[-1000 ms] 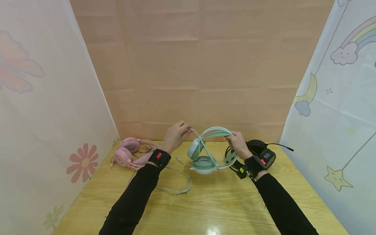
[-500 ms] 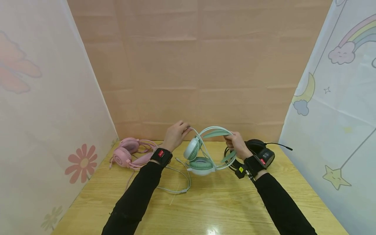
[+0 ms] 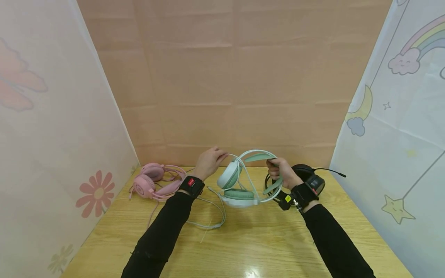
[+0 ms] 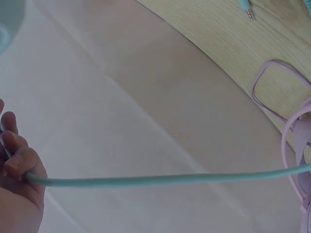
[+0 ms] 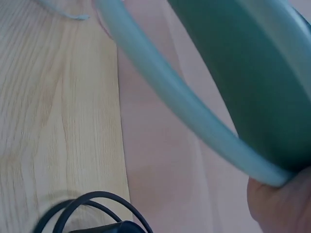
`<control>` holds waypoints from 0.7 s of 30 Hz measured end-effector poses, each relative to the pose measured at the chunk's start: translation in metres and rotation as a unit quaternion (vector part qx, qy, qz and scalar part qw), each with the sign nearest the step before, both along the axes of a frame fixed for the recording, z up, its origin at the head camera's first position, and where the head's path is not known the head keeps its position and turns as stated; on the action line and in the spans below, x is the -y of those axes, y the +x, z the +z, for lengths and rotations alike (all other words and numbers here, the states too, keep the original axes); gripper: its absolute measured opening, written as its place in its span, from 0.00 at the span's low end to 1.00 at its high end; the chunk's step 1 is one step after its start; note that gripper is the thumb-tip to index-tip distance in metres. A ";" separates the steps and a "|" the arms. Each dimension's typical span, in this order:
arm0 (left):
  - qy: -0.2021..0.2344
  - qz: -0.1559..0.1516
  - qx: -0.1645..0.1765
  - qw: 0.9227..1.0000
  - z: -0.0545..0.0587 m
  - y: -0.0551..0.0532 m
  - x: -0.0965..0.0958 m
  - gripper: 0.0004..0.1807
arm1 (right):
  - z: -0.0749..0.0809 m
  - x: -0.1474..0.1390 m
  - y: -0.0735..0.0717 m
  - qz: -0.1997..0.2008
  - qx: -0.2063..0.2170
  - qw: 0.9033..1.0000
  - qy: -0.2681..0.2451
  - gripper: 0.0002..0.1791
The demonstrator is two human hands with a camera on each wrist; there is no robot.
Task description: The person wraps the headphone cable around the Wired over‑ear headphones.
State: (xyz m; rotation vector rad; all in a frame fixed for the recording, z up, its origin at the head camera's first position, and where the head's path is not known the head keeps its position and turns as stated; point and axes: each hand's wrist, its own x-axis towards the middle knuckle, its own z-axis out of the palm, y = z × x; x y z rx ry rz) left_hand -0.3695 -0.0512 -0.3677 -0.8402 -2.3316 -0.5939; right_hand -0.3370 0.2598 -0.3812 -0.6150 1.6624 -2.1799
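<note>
A mint-green and white headset (image 3: pixel 227 176) hangs over the middle of the table, its ear cups pointing left. My right hand (image 3: pixel 283 172) grips its headband; up close in the right wrist view, the green band pad (image 5: pixel 252 73) runs into the thumb side of that hand (image 5: pixel 279 204). Left of the headset, my left hand (image 3: pixel 208 163) pinches a thin mint cable. In the left wrist view this cable (image 4: pixel 146 182) leaves the curled fingers of the hand (image 4: pixel 22 174) and stretches across to the right. More cable (image 3: pixel 224 212) lies looped on the table below.
A pink headset (image 3: pixel 143 186) lies at the back left, beside my left wrist. At the back right, a black headset (image 3: pixel 315 184) with a boom mic sits behind my right wrist. A metal-tipped plug (image 4: pixel 249 12) rests on the wooden table (image 3: pixel 264 243). Printed cloth walls stand at both sides.
My left hand has dipped slightly with the cable. The headset has tilted a little as my right hand turned, so the lower ear cup shows more edge-on. Both hands keep their hold.
</note>
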 end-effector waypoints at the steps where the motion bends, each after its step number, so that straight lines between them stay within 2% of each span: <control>1: 0.000 -0.001 0.005 1.000 -0.001 -0.001 0.000 0.12 | 0.000 -0.002 0.000 0.016 0.009 1.000 -0.011 0.23; 6: 0.000 0.006 0.012 1.000 -0.008 -0.008 0.005 0.12 | 0.000 -0.011 -0.004 0.071 0.076 0.992 -0.071 0.25; 10: -0.011 0.020 0.032 0.999 -0.016 -0.012 0.008 0.11 | 0.001 -0.016 -0.004 0.084 0.111 0.986 -0.094 0.24; 15: -0.031 0.024 0.057 0.998 -0.020 -0.010 0.008 0.14 | 0.000 -0.015 -0.006 0.094 0.145 0.977 -0.123 0.24; 18: -0.038 0.016 0.051 0.998 -0.020 -0.007 0.006 0.13 | 0.000 -0.014 -0.006 0.094 0.166 0.972 -0.138 0.24; 21: -0.054 0.009 0.028 0.998 -0.021 -0.004 0.007 0.11 | 0.001 -0.014 -0.006 0.090 0.186 0.967 -0.151 0.24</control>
